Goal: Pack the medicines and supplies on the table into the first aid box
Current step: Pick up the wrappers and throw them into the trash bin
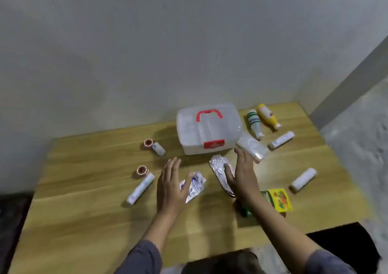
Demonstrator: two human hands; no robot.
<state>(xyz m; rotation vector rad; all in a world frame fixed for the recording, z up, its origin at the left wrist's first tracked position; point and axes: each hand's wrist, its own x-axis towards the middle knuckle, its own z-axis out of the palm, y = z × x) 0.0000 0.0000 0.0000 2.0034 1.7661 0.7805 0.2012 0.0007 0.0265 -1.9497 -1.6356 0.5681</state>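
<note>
Both hands are empty, palms spread: left hand [170, 186], right hand [243, 174]. At twelve o'clock beyond them sits the box [209, 130], lid shut. Best to unlatch it first, steadying both sides; packets [194, 184] wait below.

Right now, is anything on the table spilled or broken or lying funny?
Nothing looks spilled or broken. The yellow bottle and the green-and-white bottle lie on their sides to the right of the closed first aid box, with their caps on. The rest is just scattered over the table, waiting to be packed.
</note>
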